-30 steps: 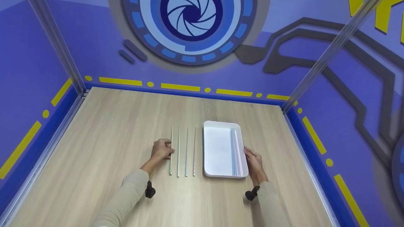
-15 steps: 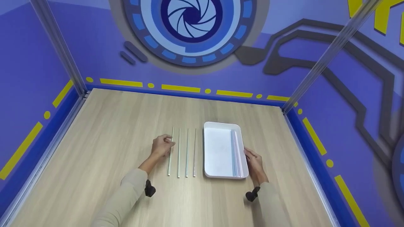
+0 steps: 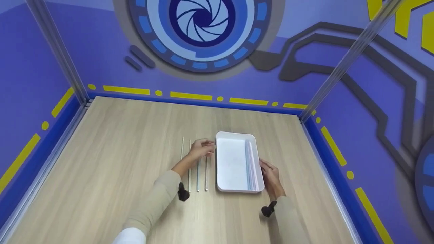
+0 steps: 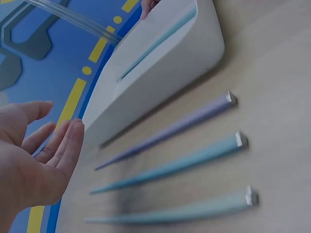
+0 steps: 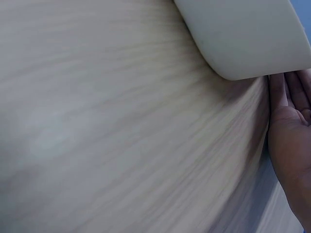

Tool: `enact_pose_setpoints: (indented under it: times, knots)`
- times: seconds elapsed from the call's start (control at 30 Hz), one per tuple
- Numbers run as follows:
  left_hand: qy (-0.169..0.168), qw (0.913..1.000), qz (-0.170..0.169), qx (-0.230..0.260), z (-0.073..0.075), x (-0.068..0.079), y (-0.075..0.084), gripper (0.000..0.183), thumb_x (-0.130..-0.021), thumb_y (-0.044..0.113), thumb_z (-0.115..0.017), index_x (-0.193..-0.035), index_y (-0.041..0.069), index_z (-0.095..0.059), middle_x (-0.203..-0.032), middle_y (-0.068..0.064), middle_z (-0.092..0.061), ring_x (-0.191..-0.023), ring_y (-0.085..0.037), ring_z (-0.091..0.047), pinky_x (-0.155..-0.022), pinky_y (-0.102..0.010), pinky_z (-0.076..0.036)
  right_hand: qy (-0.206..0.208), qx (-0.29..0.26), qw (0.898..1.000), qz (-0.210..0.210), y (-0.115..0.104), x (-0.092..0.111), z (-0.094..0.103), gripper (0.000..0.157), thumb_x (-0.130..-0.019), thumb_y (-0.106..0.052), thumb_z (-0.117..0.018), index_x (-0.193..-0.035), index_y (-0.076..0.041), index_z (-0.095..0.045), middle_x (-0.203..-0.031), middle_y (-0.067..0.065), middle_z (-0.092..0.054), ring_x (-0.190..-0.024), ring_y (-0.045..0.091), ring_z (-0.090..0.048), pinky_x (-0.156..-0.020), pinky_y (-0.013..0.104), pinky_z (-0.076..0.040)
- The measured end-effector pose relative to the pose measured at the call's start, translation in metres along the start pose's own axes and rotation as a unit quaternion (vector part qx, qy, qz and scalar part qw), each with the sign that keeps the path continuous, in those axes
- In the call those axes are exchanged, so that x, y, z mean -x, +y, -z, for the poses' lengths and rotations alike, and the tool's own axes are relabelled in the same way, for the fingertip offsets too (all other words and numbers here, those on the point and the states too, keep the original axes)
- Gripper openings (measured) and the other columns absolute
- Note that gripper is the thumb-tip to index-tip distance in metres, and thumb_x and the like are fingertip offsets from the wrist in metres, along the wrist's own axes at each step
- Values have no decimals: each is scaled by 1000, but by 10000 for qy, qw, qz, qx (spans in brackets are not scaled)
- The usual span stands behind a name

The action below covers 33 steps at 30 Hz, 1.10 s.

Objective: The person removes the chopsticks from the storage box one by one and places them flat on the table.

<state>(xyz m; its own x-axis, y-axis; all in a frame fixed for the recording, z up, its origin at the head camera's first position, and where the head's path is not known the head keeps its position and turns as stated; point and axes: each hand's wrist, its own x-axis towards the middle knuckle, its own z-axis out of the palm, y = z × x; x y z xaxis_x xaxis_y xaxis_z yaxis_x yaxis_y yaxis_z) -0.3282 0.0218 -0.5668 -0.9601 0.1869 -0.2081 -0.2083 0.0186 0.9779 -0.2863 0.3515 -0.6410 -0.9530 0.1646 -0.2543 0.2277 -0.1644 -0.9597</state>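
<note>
With the right grip (image 3: 272, 174), fingers extended, steady the adjoining white tray (image 3: 232, 162), and align the empty, loosely parted left grip (image 3: 201, 149) squarely over one of the sticks (image 4: 180, 163) below before pinching.

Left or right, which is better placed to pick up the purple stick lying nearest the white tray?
Left, I'd say. The left grip looks empty and hovers beside the tray, near the purple stick; the right grip is across the white tray, at its opposite side.
</note>
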Motion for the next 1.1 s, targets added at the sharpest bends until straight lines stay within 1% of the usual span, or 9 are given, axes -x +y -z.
enact_pose_setpoints:
  times: [0.13, 0.27, 0.33, 0.5, 0.67, 0.77, 0.83, 0.97, 1.1]
  knots:
    - [-382, 9990, 23, 239, -26, -14, 3, 39, -97, 10, -66, -134, -2, -60, -119, -17, -70, -103, -27, -72, -100, -43, -60, -34, 44, 9999, 113, 1, -1, -1, 47, -103, -17, -60, -143, 6, -53, -151, 24, -51, -137, 24, -54, -100, 19, -55]
    - [-500, 9985, 72, 206, -53, -26, 6, 37, -98, 10, -65, -133, -3, -61, -121, -19, -70, -104, -28, -73, -95, -36, -62, -26, 65, 9999, 147, 1, -3, 0, 46, -103, -16, -60, -143, 7, -53, -152, 24, -49, -136, 23, -54, -101, 19, -54]
    - [-534, 9982, 150, 238, -65, -31, 7, 36, -98, 9, -65, -132, -4, -61, -122, -22, -70, -108, -32, -72, -94, -35, -62, 36, 47, 9999, 139, 1, -3, -1, 46, -103, -15, -60, -142, 7, -53, -151, 24, -50, -132, 20, -57, -100, 19, -55]
    - [-489, 9978, 419, 143, -87, -42, 0, 37, -97, 7, -66, -130, -8, -61, -119, -23, -71, -110, -36, -72, -96, -37, -62, 151, -4, 9999, 23, 2, -1, -2, 44, -103, -14, -59, -142, 5, -55, -149, 23, -53, -124, 15, -62, -97, 19, -56]
    - [-262, 9937, 1046, -292, -103, -42, -7, 31, -91, 3, -70, -119, -8, -64, -100, -16, -72, -106, -35, -73, -97, -40, -61, 158, 54, 9999, 29, 1, -1, -1, 45, -103, -15, -58, -143, 5, -54, -152, 24, -50, -138, 26, -53, -105, 24, -53]
    - [-131, 9888, 1315, -687, -114, -40, -12, 29, -86, 0, -74, -113, -6, -65, -90, -11, -70, -99, -32, -74, -90, -37, -64, 144, 68, 9999, 7, 1, -1, -1, 45, -103, -16, -59, -143, 4, -54, -154, 22, -49, -143, 28, -48, -109, 25, -51]
    - [-24, 9872, 1208, -1044, -121, -39, -14, 32, -83, -1, -77, -112, -5, -66, -88, -11, -70, -91, -28, -75, -82, -33, -65, 150, 75, 9999, 3, 1, 0, -2, 43, -103, -17, -59, -143, 2, -56, -153, 20, -51, -143, 28, -49, -108, 25, -51]
    - [140, 9794, 734, -1873, -134, -37, -14, 37, -76, 1, -81, -110, -4, -68, -92, -14, -73, -75, -22, -73, -64, -24, -62, 138, 59, 9999, 23, 2, 1, -1, 43, -103, -19, -60, -141, 1, -58, -150, 19, -54, -137, 25, -55, -102, 23, -55]
    - [92, 9711, 507, -2332, -144, -36, -16, 41, -73, 1, -82, -111, -3, -67, -99, -16, -72, -74, -21, -68, -62, -23, -59, 143, 36, 9999, 6, 3, 1, 1, 42, -103, -18, -60, -140, 1, -59, -149, 20, -56, -132, 22, -59, -100, 23, -57]
